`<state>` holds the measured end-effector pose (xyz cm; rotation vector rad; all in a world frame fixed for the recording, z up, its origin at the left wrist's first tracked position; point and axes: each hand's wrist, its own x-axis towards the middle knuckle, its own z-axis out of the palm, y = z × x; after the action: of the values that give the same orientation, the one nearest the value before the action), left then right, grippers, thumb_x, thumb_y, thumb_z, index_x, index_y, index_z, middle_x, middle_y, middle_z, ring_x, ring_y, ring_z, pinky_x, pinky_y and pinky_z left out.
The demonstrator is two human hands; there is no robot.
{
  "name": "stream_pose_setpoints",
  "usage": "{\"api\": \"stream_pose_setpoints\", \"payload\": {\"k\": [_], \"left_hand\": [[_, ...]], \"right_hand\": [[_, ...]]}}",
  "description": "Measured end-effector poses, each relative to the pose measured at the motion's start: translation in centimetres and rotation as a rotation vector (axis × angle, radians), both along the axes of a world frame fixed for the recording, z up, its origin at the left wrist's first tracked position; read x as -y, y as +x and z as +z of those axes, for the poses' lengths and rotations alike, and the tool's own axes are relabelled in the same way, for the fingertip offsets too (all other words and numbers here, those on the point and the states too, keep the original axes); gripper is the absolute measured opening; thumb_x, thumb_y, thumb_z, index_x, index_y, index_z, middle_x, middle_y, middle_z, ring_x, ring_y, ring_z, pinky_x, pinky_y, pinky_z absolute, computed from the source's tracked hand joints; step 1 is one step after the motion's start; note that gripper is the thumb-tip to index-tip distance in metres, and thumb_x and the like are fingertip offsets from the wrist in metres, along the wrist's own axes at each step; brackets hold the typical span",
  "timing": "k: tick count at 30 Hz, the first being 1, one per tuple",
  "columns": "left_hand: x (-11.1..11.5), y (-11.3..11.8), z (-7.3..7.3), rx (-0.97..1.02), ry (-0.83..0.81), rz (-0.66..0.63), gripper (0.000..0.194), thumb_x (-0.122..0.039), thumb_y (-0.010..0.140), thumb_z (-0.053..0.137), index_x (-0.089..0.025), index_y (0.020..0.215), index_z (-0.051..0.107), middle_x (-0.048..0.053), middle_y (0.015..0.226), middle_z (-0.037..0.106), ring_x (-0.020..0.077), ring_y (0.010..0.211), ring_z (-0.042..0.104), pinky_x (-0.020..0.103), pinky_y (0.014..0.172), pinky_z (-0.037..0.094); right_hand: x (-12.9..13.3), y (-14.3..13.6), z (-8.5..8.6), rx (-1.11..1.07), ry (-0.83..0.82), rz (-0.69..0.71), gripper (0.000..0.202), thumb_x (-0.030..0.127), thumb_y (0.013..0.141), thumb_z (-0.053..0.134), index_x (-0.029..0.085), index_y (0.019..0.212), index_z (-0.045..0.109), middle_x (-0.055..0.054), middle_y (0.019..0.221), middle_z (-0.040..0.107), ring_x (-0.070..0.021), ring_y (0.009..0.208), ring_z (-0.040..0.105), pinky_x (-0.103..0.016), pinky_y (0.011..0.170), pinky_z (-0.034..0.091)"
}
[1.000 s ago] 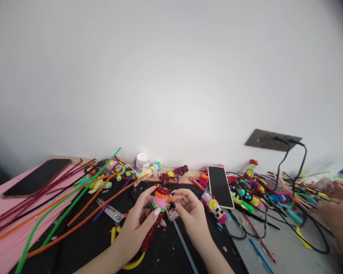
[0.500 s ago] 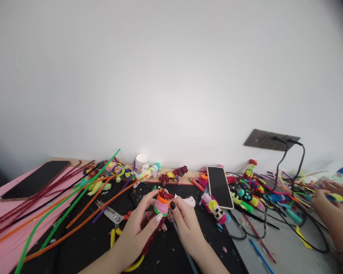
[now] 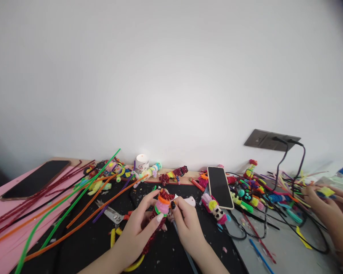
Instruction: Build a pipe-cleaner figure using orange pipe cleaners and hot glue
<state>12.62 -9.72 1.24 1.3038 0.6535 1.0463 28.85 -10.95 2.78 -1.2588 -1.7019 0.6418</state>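
Observation:
Between my two hands is a small pipe-cleaner figure (image 3: 162,206), with sparkly red at the top and orange, pink and green bands below. My left hand (image 3: 141,224) is closed around its left side, the thumb lying across the green band. From the right, my right hand (image 3: 185,220) pinches at the figure's edge with thumb and forefinger; the exact spot is hidden by the fingertips. A red tinsel length (image 3: 149,243) hangs beneath my left hand. Scissors (image 3: 112,214) lie left of that hand, their handles partly covered. A white rounded object (image 3: 190,200) shows behind my right hand.
Long pipe cleaners (image 3: 82,190) and a phone (image 3: 36,179) lie at left on pink sheets. Finished figures, a paper cup (image 3: 142,163) and another phone (image 3: 219,187) line the wall. Cables (image 3: 277,167) run down at right, where another person's hands (image 3: 322,207) hold something yellow.
My hands and the figure stay almost in place. At right, the other person's hands have shifted left, and the yellow piece in them has turned.

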Motion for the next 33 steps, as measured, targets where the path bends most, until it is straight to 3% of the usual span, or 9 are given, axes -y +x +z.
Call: {"api": "stream_pose_setpoints", "payload": {"k": [14, 33], "left_hand": [[-0.20, 0.00, -0.13, 0.005, -0.011, -0.038, 0.044, -0.034, 0.091, 0.050, -0.031, 0.133, 0.036, 0.007, 0.122, 0.052, 0.0176, 0.080, 0.063, 0.036, 0.076, 0.054], [-0.31, -0.04, -0.08, -0.014, -0.012, -0.079, 0.046, -0.034, 0.091, 0.049, -0.030, 0.135, 0.033, 0.007, 0.118, 0.052, 0.0180, 0.079, 0.063, 0.037, 0.077, 0.053]], "right_hand": [[-0.04, -0.03, -0.38, 0.018, -0.007, 0.021, 0.025, 0.026, 0.095, 0.035, 0.019, 0.073, 0.047, 0.000, 0.067, 0.050, -0.0150, 0.061, 0.044, -0.025, 0.057, 0.033], [0.02, -0.13, -0.40, 0.001, 0.038, 0.019, 0.022, 0.019, 0.093, 0.037, 0.019, 0.073, 0.046, 0.001, 0.067, 0.052, -0.0133, 0.059, 0.045, -0.023, 0.055, 0.033]]}}
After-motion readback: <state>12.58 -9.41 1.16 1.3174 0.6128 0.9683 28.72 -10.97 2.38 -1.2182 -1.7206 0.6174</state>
